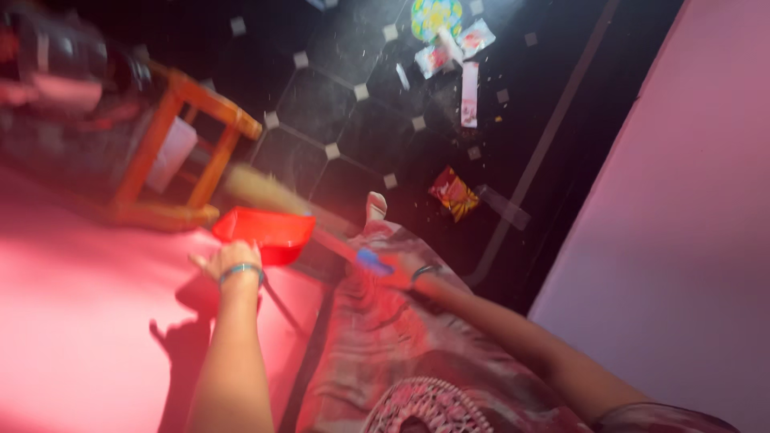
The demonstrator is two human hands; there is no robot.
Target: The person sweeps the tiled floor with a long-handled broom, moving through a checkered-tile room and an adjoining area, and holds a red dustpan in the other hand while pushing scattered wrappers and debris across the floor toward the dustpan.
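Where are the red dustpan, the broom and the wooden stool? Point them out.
red dustpan (269, 232): head view, on its pan body.
broom (258, 188): head view, on the blurred bristle head.
wooden stool (218, 108): head view, on its top rail.

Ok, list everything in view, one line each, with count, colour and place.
dustpan: one, red, centre, at the left hand
broom: one, tan bristles, red and blue handle, centre
stool: one, orange wood, upper left
wrappers: several, mixed colours, scattered on the floor, top and centre
paper plate: one, yellow and green pattern, top edge
floor: dark tiles with small pale squares
wall: pale pink, right
foot: one, bare, centre
left hand: one, bangle on the wrist, holds the dustpan
right hand: one, blurred, on the broom handle
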